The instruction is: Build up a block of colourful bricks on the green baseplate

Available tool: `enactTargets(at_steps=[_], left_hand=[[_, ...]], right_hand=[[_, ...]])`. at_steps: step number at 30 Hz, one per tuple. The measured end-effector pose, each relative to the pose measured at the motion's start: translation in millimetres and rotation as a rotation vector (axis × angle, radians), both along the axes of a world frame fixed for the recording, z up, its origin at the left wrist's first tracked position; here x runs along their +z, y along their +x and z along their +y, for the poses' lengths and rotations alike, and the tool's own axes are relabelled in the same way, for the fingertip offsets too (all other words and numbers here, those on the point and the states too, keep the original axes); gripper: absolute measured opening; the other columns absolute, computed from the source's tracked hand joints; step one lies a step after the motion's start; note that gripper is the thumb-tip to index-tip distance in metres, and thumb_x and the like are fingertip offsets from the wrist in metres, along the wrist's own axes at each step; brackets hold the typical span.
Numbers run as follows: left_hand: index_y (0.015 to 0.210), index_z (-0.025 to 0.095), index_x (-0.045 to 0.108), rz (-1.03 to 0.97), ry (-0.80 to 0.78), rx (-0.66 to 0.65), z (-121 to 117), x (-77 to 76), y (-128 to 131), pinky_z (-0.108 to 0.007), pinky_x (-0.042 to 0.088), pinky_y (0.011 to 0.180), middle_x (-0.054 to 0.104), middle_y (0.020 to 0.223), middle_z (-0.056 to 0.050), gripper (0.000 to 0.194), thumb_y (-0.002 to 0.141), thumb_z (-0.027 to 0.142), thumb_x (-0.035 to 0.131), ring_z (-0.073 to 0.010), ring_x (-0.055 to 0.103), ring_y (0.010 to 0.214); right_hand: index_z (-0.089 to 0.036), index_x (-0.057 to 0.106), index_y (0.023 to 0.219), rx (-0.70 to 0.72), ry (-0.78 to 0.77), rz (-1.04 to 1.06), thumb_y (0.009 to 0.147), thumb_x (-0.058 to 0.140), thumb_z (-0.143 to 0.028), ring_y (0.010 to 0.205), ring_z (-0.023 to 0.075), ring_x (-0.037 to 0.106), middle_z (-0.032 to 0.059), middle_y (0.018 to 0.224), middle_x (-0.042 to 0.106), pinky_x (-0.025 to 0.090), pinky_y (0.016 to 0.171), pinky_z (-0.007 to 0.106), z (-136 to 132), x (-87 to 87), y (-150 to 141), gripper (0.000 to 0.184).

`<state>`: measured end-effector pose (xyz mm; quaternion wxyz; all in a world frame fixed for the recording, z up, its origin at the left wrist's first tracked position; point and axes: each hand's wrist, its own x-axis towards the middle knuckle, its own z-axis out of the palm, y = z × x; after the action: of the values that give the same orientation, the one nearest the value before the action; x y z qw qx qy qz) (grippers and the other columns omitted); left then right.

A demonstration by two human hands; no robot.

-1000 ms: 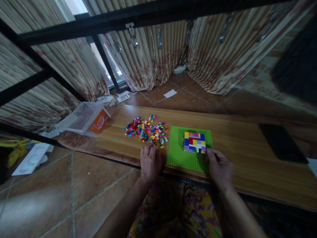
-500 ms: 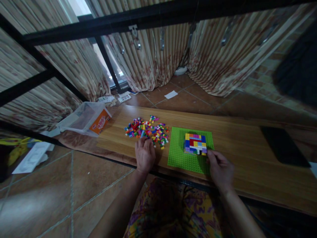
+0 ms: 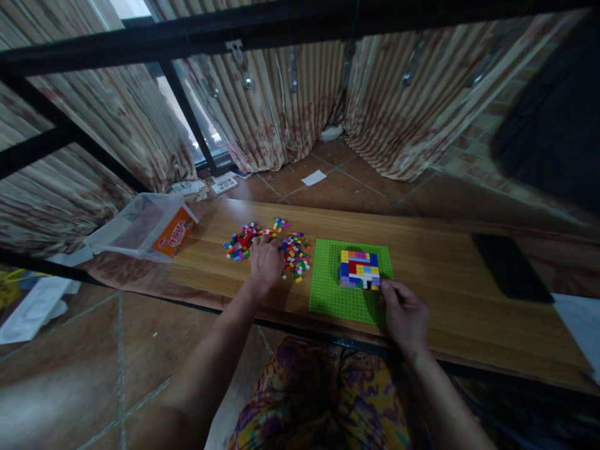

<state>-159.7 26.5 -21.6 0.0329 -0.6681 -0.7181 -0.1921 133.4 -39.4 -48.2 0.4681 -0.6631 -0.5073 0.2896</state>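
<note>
Many small building bricks in mixed colours lie in a loose pile (image 3: 296, 253) on the wooden table. My left hand (image 3: 266, 261) reaches over the middle of that pile, fingers slightly apart and pointing down; its fingertips are partly hidden among the bricks. To the right lies a green baseplate (image 3: 325, 297). On it is a flat rectangular brick block (image 3: 360, 270) with yellow, blue, red, white and purple bricks on top. My right hand (image 3: 407, 317) has thumb and forefinger closed at the block's near right corner, with the other fingers curled in.
A clear plastic box (image 3: 134, 226) with an orange label stands at the table's left end. A dark flat tablet-like object (image 3: 510, 267) lies on the right, beside white paper (image 3: 579, 322). A black metal bar (image 3: 290, 25) crosses above the far side, before striped curtains (image 3: 281, 112).
My left hand has moved left and away from me, from the near edge of the brick pile to over it. My right hand stays at the block's corner. The view has shifted slightly.
</note>
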Motion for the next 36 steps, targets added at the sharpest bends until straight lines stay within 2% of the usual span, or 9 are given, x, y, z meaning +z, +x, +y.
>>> enactTargets(at_steps=[4, 8, 10, 12, 14, 17, 25, 29, 36], left_hand=[[0.081, 0.018, 0.067, -0.003, 0.008, -0.028, -0.8, 0.8, -4.3, -0.044, 0.043, 0.091, 0.064, 0.100, -0.012, 0.014, 0.077, 0.016, 0.053, -0.0270, 0.054, 0.099], [0.088, 0.017, 0.064, -0.100, 0.088, -0.029, -14.3, 12.7, 3.9, -0.041, 0.046, 0.089, 0.064, 0.099, -0.010, 0.013, 0.081, 0.019, 0.052, -0.0258, 0.056, 0.097], [0.092, 0.018, 0.062, -0.199, 0.120, -0.083, -28.6, 19.2, 18.8, -0.037, 0.048, 0.086, 0.064, 0.100, -0.008, 0.014, 0.084, 0.020, 0.051, -0.0232, 0.058, 0.097], [0.095, 0.019, 0.061, -0.287, 0.089, -0.217, -45.2, 23.0, 39.7, -0.034, 0.048, 0.085, 0.064, 0.096, -0.006, 0.014, 0.085, 0.018, 0.051, -0.0201, 0.059, 0.095], [0.093, 0.021, 0.061, -0.353, 0.044, -0.327, -59.7, 23.5, 62.5, -0.032, 0.049, 0.083, 0.065, 0.092, -0.004, 0.012, 0.085, 0.017, 0.053, -0.0185, 0.060, 0.091], [0.092, 0.022, 0.061, -0.376, 0.002, -0.416, -70.1, 20.8, 90.1, -0.033, 0.048, 0.081, 0.066, 0.091, -0.003, 0.009, 0.086, 0.019, 0.055, -0.0183, 0.060, 0.089], [0.092, 0.023, 0.063, -0.271, -0.011, -0.537, -56.7, 14.8, 116.9, -0.036, 0.044, 0.080, 0.066, 0.091, -0.002, 0.011, 0.089, 0.025, 0.053, -0.0191, 0.057, 0.087], [0.090, 0.024, 0.065, -0.229, 0.019, -0.527, -54.9, 7.9, 122.3, -0.037, 0.041, 0.080, 0.065, 0.089, -0.003, 0.015, 0.090, 0.029, 0.051, -0.0199, 0.054, 0.088], [0.091, 0.023, 0.065, -0.170, 0.110, -0.515, -53.9, 2.5, 123.7, -0.040, 0.039, 0.082, 0.064, 0.097, -0.005, 0.014, 0.088, 0.025, 0.052, -0.0210, 0.052, 0.092]], right_hand=[[-0.017, 0.070, 0.086, 0.010, 0.004, -0.003, 0.083, 0.054, -0.054, 0.060, 0.0160, 0.056, 0.0012, 0.065, 0.063, 0.043, 0.058, 0.027, 0.9, -1.1, 0.2, 0.041], [-0.017, 0.069, 0.082, 0.020, 0.025, 0.013, 0.084, 0.054, -0.052, 0.058, 0.0148, 0.053, -0.0007, 0.061, 0.059, 0.041, 0.057, 0.025, 1.1, 0.6, -1.7, 0.039], [-0.017, 0.069, 0.081, 0.021, 0.029, 0.026, 0.084, 0.054, -0.052, 0.059, 0.0146, 0.053, -0.0006, 0.063, 0.059, 0.041, 0.057, 0.025, 1.2, 0.9, -2.4, 0.038], [-0.017, 0.069, 0.082, 0.013, 0.032, 0.031, 0.083, 0.055, -0.052, 0.060, 0.0145, 0.053, -0.0003, 0.064, 0.060, 0.041, 0.058, 0.025, 1.3, 0.8, -2.6, 0.038], [-0.016, 0.069, 0.082, 0.010, 0.038, 0.022, 0.083, 0.054, -0.052, 0.060, 0.0148, 0.053, 0.0002, 0.064, 0.060, 0.041, 0.059, 0.026, 1.6, 0.8, -2.6, 0.038], [-0.016, 0.069, 0.081, 0.018, 0.044, 0.008, 0.083, 0.053, -0.053, 0.061, 0.0152, 0.053, 0.0009, 0.064, 0.061, 0.042, 0.058, 0.026, 2.2, 1.1, -2.8, 0.041], [-0.017, 0.069, 0.082, 0.029, 0.051, 0.016, 0.083, 0.053, -0.054, 0.060, 0.0154, 0.054, 0.0003, 0.064, 0.061, 0.043, 0.059, 0.027, 3.3, -1.0, -2.3, 0.041], [-0.017, 0.069, 0.082, 0.026, 0.049, 0.010, 0.083, 0.053, -0.053, 0.061, 0.0156, 0.055, 0.0008, 0.065, 0.062, 0.043, 0.060, 0.027, 2.9, -0.7, -1.9, 0.040], [-0.017, 0.069, 0.082, 0.023, 0.061, 0.017, 0.083, 0.053, -0.053, 0.064, 0.0164, 0.057, 0.0020, 0.070, 0.065, 0.044, 0.062, 0.028, 3.4, -1.8, -2.1, 0.039]])
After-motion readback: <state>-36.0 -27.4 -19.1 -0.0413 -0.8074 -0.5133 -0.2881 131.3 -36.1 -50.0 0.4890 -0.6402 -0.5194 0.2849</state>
